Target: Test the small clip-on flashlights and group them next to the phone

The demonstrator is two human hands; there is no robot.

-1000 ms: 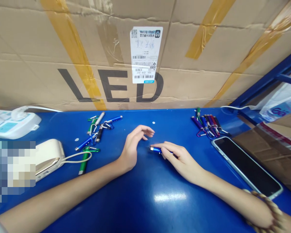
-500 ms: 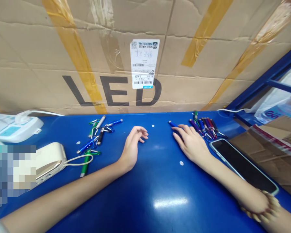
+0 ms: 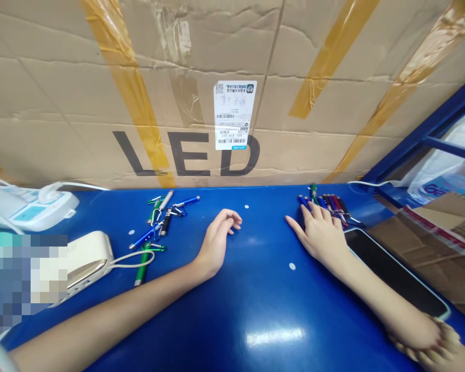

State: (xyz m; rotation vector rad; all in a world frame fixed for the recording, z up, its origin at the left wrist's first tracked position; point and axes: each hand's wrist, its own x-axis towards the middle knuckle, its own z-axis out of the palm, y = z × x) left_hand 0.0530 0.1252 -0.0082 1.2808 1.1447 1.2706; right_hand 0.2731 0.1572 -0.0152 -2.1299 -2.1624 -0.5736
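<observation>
On a glossy blue tabletop (image 3: 201, 330), right of centre: right hand (image 3: 320, 232), palm down, fingers spread apart, gripping nothing, fingertips at or just over the near ends of a tight row of slim metal penlight keychains (image 3: 329, 205) in purple, red, blue and black, with carabiner clips, along the far table edge. Around the right wrist, a brown wooden bead bracelet (image 3: 437, 336). Just beside the heel of that hand, a black smartphone (image 3: 391, 274) with a pale rim, lying flat.

Left of centre: left hand (image 3: 220, 237), resting empty, fingers loosely curled and apart, well clear of a loose heap of blue, silver, green and black penlight keychains (image 3: 158, 219). Just nearer, a single green penlight (image 3: 142, 268) with a green clip.

Further left: a cream power bank (image 3: 87, 258) with a looped cord, and a white plastic device (image 3: 27, 209) with a teal panel.

Beyond the table: a large cardboard carton (image 3: 217, 51) with yellow tape, black "LED" lettering and a white shipping label (image 3: 234, 114). To the right, a blue metal frame (image 3: 422, 137) and a white plastic bag (image 3: 445, 155).
</observation>
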